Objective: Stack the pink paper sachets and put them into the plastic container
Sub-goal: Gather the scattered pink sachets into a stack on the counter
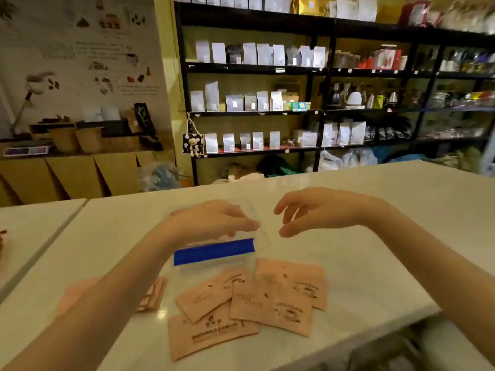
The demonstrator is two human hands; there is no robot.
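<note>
Several pink paper sachets (270, 301) with dark print lie spread and overlapping on the white counter near its front edge. A small stack of pink sachets (155, 293) sits to the left, partly hidden by my left forearm. A clear plastic container (257, 234) with a blue band (214, 251) stands just behind the spread sachets. My left hand (211, 220) rests on top of the container, fingers curled around its upper edge. My right hand (316, 210) hovers just right of the container, fingers apart and empty.
The white counter (388, 236) stretches right and back; a second white table (32, 223) adjoins on the left across a narrow gap. Black shelves (321, 111) of pouches and kettles stand behind. The counter's front edge drops off at lower right.
</note>
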